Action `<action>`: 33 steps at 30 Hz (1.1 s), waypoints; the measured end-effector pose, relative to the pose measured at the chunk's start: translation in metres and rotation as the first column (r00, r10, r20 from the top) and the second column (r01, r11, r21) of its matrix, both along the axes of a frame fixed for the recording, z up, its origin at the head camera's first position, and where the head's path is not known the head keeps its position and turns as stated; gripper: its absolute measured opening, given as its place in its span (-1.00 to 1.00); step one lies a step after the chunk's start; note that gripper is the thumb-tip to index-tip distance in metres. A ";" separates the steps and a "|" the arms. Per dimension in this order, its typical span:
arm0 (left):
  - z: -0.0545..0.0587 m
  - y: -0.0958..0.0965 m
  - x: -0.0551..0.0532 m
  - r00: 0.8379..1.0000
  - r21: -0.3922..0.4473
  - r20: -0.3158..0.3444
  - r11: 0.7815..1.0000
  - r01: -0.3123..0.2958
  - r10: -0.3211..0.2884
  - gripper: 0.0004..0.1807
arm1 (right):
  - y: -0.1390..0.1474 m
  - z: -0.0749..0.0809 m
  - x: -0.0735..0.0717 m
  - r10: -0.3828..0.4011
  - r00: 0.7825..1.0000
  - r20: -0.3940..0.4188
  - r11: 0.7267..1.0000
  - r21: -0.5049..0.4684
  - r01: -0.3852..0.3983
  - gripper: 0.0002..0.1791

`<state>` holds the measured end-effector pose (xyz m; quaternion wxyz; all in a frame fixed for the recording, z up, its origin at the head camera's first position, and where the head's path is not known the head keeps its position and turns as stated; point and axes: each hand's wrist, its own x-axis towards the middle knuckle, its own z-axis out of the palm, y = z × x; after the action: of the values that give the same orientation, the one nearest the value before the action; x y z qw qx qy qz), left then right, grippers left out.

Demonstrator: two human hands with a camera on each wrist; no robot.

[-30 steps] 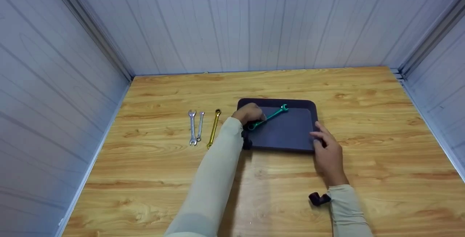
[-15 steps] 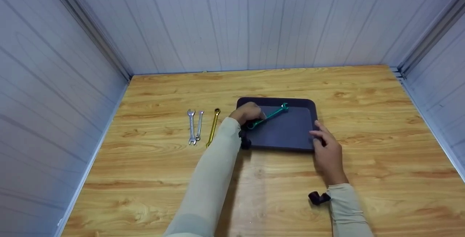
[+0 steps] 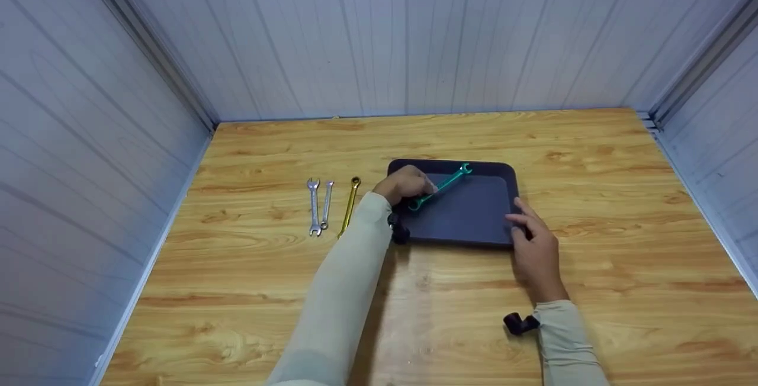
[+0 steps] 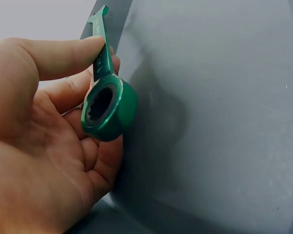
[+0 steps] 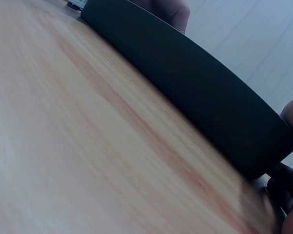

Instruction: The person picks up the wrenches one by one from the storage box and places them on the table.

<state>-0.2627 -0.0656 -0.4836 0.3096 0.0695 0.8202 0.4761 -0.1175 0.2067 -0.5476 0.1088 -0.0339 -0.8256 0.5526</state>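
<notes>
Over the left part of a dark, shallow tray (image 3: 468, 220), my left hand (image 3: 407, 183) pinches a green ratcheting combination wrench (image 3: 451, 179) between thumb and fingers. Its ring end (image 4: 105, 109) faces the wrist camera and its open end points toward the tray's back rim. In the left wrist view, the wrench casts a shadow on the tray floor. My right hand (image 3: 536, 253) holds the tray's right side near the front corner, fingers at the rim. Part of that hand shows at the right edge of the right wrist view, beside the tray's dark outer wall (image 5: 195, 87).
Left of the tray lie a yellow ratcheting wrench (image 3: 350, 205), partly hidden by my left sleeve, a small silver wrench (image 3: 327, 205) and a larger silver open-ended wrench (image 3: 314, 207). All rest on the wood-grain table (image 3: 254, 291). White panel walls (image 3: 379, 37) enclose the back and sides.
The green wrench has tilted, its open end rising slightly toward the back of the tray. My left hand has shifted only a little; my right hand and the tray stay in place.
</notes>
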 end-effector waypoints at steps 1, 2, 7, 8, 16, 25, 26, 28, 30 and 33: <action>0.000 0.000 0.000 1.000 0.000 -0.002 1.000 -0.002 0.002 -0.74 | 0.000 0.000 0.000 0.002 1.000 -0.001 1.000 0.003 -0.002 -0.68; 0.001 -0.001 0.001 1.000 0.000 -0.006 1.000 -0.005 0.005 -0.78 | 0.000 0.000 -0.001 0.002 1.000 -0.002 1.000 0.007 -0.002 -0.68; 0.003 -0.003 0.004 1.000 0.010 -0.013 1.000 -0.027 0.027 -0.80 | 0.000 0.000 -0.001 0.007 1.000 0.002 1.000 0.014 -0.007 -0.69; 0.003 -0.004 0.004 0.999 0.011 -0.017 1.000 -0.030 0.030 -0.80 | 0.000 -0.001 -0.002 0.007 1.000 0.003 1.000 0.014 -0.007 -0.69; 0.007 -0.005 0.009 0.998 0.044 -0.031 0.997 -0.056 0.058 -0.78 | 0.001 0.000 -0.002 0.000 1.000 -0.003 1.000 0.023 0.000 -0.71; 0.008 -0.006 0.010 0.998 0.056 -0.038 0.997 -0.051 0.054 -0.79 | 0.001 -0.001 -0.002 0.003 1.000 -0.015 0.999 0.042 -0.002 -0.69; 0.008 -0.006 0.010 0.998 0.059 -0.039 0.997 -0.055 0.058 -0.79 | 0.001 0.000 -0.001 0.003 1.000 -0.019 0.999 0.048 -0.002 -0.69; 0.009 -0.008 0.010 0.997 0.069 -0.044 0.996 -0.059 0.062 -0.79 | 0.001 0.000 -0.001 0.003 1.000 -0.031 0.998 0.060 -0.001 -0.68; 0.009 -0.010 0.011 0.996 0.087 -0.050 0.994 -0.065 0.070 -0.77 | 0.000 0.000 -0.001 0.005 0.999 -0.036 0.998 0.059 -0.003 -0.68; 0.011 -0.012 0.013 0.996 0.107 -0.063 0.992 -0.062 0.069 -0.75 | 0.001 0.001 -0.002 0.004 0.999 -0.037 0.998 0.060 -0.001 -0.69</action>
<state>-0.2494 -0.0778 -0.4723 0.2624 0.0743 0.8058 0.5257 -0.1191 0.2073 -0.5468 0.1242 -0.0195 -0.8396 0.5284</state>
